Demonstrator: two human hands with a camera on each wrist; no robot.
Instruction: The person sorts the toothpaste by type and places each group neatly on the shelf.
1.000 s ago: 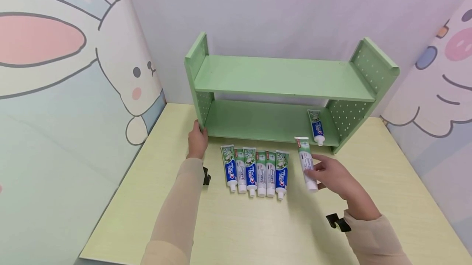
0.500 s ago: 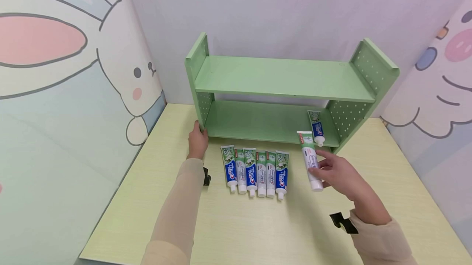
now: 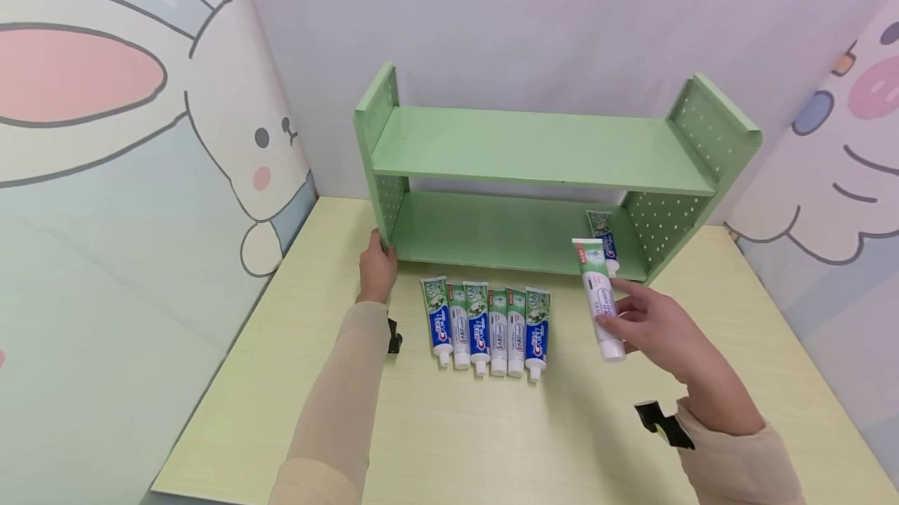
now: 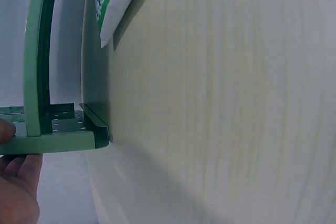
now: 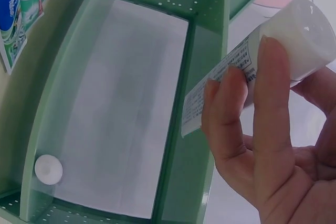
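My right hand (image 3: 621, 319) holds a white and green toothpaste tube (image 3: 599, 296) just above the table, cap toward me, its far end over the front edge of the green shelf (image 3: 541, 150). In the right wrist view my fingers (image 5: 262, 129) curl round that tube (image 5: 231, 77). Another tube (image 3: 605, 232) lies at the right end of the lower shelf, partly hidden by the held one; its cap (image 5: 48, 169) shows. My left hand (image 3: 377, 269) grips the foot of the shelf's left side panel (image 4: 52, 137). Several tubes (image 3: 488, 321) lie in a row on the table.
The pale wooden table (image 3: 456, 427) stands in a corner, with cartoon panels on the left (image 3: 126, 138) and right (image 3: 843, 177) and a plain wall behind the shelf. The upper shelf board (image 3: 534, 138) carries nothing.
My right hand has carried the tube up and to the right, from beside the row to the front of the lower shelf. The left hand has stayed put.
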